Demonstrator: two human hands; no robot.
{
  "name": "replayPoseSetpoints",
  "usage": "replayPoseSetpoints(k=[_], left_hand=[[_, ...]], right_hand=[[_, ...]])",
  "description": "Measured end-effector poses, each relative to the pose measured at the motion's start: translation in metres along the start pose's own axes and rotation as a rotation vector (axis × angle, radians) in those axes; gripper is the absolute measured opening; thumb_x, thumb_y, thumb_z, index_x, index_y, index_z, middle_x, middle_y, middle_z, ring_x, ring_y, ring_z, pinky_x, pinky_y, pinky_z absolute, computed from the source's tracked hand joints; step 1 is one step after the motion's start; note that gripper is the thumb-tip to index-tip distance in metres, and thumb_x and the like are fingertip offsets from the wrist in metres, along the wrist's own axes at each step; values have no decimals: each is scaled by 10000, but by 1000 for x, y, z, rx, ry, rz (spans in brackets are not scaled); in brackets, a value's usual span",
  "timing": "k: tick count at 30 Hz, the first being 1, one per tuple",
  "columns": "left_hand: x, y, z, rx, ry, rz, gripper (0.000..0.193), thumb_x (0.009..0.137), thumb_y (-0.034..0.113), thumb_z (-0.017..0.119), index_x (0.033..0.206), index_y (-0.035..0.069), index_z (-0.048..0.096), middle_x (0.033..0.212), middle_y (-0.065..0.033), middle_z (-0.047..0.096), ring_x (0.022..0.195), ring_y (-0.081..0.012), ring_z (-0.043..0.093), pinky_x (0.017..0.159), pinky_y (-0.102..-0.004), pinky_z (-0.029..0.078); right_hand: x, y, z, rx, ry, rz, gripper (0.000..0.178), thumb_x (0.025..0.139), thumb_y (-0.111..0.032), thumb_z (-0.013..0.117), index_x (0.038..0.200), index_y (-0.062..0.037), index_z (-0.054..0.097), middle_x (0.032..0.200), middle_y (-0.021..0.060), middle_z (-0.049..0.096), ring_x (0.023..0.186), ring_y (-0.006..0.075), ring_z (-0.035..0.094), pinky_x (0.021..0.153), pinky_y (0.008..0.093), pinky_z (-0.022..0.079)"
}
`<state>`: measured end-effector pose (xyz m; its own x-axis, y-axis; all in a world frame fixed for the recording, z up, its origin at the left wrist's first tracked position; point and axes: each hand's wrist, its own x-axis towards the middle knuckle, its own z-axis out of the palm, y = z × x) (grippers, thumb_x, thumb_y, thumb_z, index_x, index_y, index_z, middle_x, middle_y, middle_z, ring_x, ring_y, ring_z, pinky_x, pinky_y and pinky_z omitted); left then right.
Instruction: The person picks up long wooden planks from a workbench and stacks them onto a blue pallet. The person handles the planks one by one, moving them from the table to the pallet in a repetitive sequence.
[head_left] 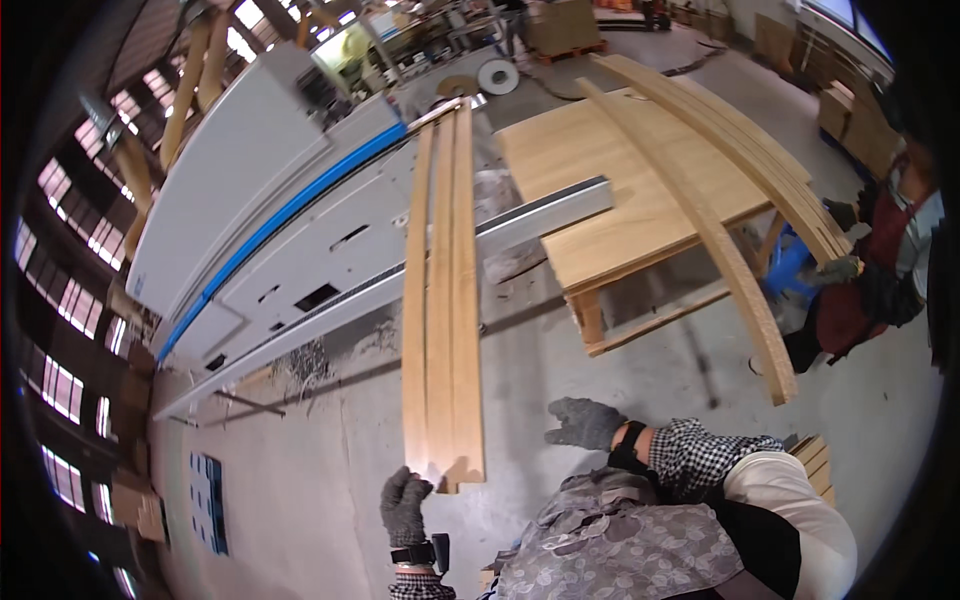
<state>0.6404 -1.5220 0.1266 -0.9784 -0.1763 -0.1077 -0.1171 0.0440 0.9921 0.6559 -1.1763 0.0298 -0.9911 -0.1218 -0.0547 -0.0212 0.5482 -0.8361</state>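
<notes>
Three long wooden boards (441,330) lie side by side, reaching from the grey machine toward me. My left hand (404,505), in a grey knit glove, is closed at the near end of the leftmost board, fingers curled at its corner. The boards' far ends rest by the machine's (330,240) side, and they cross over a metal rail (545,212). My right hand (588,424), gloved alike, hovers to the right of the boards. Its fingers stretch leftward, thumb apart, holding nothing.
A wooden table (620,235) to the right carries long wooden strips, one strip (735,270) overhanging its near edge. At far right a person (880,260) with gloved hands holds strip ends. A blue pallet (208,503) lies at left; shavings (305,365) lie under the rail.
</notes>
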Motion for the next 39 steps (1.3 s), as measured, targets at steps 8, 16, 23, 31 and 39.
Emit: replayPoseSetpoints(k=[8,16,23,31,39], left_hand=[[73,-74,-54,219,13,-154,602,841,175,643,1337,-52,389,1208,-166,569,1013,-226,582,872,-334,481],[69,-65,-12,185,-469,-291,420,861,218,624,1183,-42,559,995,-113,656,845,-179,624,734,-308,506],[52,-68,44,583,-603,-198,432,865,379,583,1075,2,593,966,-184,654,898,-295,623,778,-393,476],[40,-45,82,562,-836,-244,370,920,389,509,864,31,585,747,-115,619,639,-228,611,589,-347,478],[32,-93,159,558,-1220,558,288,779,198,670,1008,40,594,972,-179,634,906,-366,591,759,-435,482]], right_hand=[[51,-93,94,1067,-168,332,583,819,-302,714,1260,4,487,1121,131,623,928,218,628,788,376,525],[55,-144,78,259,259,106,633,711,-400,749,1165,-2,557,1056,191,640,1012,320,601,873,420,465],[58,-75,94,913,161,486,656,674,-431,789,1126,-4,579,916,141,657,815,245,621,723,358,500],[16,-96,39,782,197,498,546,718,-372,764,1117,-33,609,894,97,673,720,179,632,594,290,502],[-14,-21,13,535,294,168,834,705,-382,776,1368,-70,379,1144,114,598,911,182,587,678,317,485]])
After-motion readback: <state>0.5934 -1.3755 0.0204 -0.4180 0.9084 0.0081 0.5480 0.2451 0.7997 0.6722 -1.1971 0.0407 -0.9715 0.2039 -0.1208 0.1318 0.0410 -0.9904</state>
